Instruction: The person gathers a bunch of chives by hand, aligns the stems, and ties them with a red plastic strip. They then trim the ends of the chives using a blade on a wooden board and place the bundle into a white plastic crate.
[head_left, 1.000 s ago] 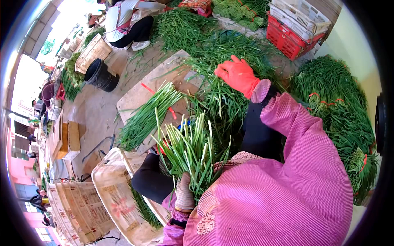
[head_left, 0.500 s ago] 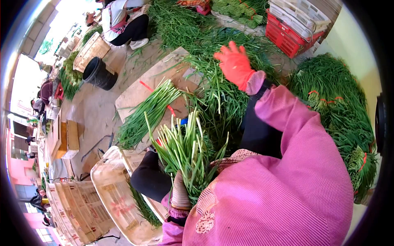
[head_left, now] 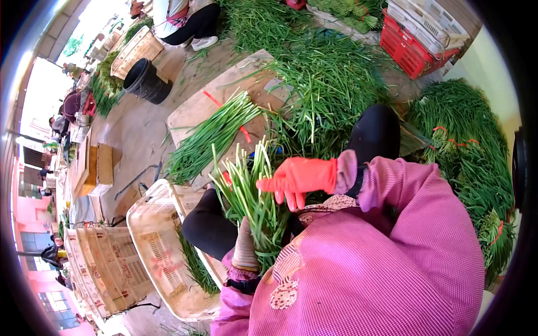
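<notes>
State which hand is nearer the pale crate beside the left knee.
Left. The left hand, holding green stalks, is close to the pale crate; the right hand, higher along the stalks, is farther.

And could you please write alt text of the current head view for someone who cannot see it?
A pale-gloved left hand holds a bunch of chive-like greens, with the red-gloved right hand close to it. Beyond, another bunch lies on a board; a cream crate is at left.

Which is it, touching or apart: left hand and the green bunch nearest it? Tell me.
Touching: the head view shows the left hand against the green bunch, no gap between.
</notes>
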The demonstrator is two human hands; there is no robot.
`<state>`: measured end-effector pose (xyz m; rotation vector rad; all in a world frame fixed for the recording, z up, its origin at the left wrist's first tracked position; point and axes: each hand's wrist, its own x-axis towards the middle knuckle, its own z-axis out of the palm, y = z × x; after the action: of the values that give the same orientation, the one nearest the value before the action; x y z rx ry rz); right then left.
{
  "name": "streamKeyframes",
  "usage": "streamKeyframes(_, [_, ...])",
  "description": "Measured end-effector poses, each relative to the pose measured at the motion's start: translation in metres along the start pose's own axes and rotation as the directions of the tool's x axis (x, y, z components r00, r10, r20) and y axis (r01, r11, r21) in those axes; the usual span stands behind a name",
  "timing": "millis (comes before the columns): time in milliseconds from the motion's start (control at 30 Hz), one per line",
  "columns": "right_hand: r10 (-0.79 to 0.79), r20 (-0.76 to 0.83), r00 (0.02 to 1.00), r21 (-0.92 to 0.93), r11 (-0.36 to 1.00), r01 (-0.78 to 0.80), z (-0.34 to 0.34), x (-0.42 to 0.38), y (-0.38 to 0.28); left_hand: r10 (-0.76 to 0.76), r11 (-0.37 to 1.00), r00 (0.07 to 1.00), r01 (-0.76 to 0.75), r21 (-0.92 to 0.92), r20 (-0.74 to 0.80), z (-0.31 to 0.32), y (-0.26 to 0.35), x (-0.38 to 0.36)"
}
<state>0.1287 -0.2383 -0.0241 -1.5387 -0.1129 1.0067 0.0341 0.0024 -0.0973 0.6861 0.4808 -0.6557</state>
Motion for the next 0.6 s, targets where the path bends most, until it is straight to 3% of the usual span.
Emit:
streamKeyframes(100, [0.017, 0.071, 0.997, -0.101, 0.995, -0.010, 0.009, 0.020, 0.014, -0.004, 0.991, 1.000, 0.005, 0.135, -0.003, -0.008, 0.000, -0.002])
streamKeyframes(167, [-0.072, 0.040, 0.997, -0.072, 0.995, 0.075, 0.005, 0.017, 0.018, 0.054, 0.989, 0.998, -0.049, 0.136, -0.033, 0.001, -0.002, -0.011])
streamKeyframes(200, [-0.113, 0.004, 0.994, -0.176, 0.978, 0.112, -0.002, 0.011, 0.015, 0.067, 0.995, 0.998, -0.065, 0.074, -0.021, 0.018, -0.001, -0.016])
streamKeyframes(267, [-0.090, -0.234, 0.968, -0.409, 0.913, -0.014, -0.008, 0.003, 0.001, 0.103, 0.994, 0.994, -0.102, 0.036, -0.022, 0.029, 0.000, -0.018])
streamKeyframes(300, [-0.127, -0.351, 0.928, -0.512, 0.856, -0.076, -0.010, 0.002, -0.003, 0.105, 0.994, 0.994, -0.104, 0.034, -0.018, 0.024, -0.001, -0.015])
streamKeyframes(333, [-0.423, -0.403, 0.811, -0.712, 0.702, 0.012, -0.016, 0.010, 0.009, 0.092, 0.994, 0.994, -0.088, 0.067, -0.061, 0.019, -0.002, -0.012])
streamKeyframes(367, [-0.763, -0.346, 0.546, -0.926, 0.370, -0.070, -0.016, 0.015, 0.009, 0.081, 0.993, 0.991, -0.070, 0.099, -0.104, 0.014, -0.004, -0.010])
streamKeyframes(433, [-0.774, -0.393, 0.497, -0.872, 0.485, 0.067, -0.015, 0.016, 0.009, 0.075, 0.995, 0.994, -0.069, 0.077, -0.078, 0.009, -0.004, -0.008])
streamKeyframes(467, [-0.535, -0.414, 0.736, -0.695, 0.708, 0.123, -0.007, 0.004, -0.010, 0.115, 0.985, 0.991, -0.103, 0.141, -0.075, 0.009, -0.004, -0.007])
streamKeyframes(500, [-0.261, -0.323, 0.910, -0.464, 0.881, 0.088, 0.001, -0.006, -0.026, 0.152, 0.969, 0.986, -0.135, 0.207, -0.069, 0.011, -0.004, -0.007])
streamKeyframes(533, [-0.124, -0.255, 0.959, -0.415, 0.910, 0.007, 0.008, -0.007, -0.029, 0.157, 0.969, 0.982, -0.134, 0.206, -0.101, 0.016, -0.004, -0.005])
streamKeyframes(600, [-0.054, -0.146, 0.988, -0.465, 0.885, -0.020, 0.012, 0.001, -0.020, 0.203, 0.958, 0.974, -0.177, 0.228, -0.098, 0.027, -0.005, -0.006])
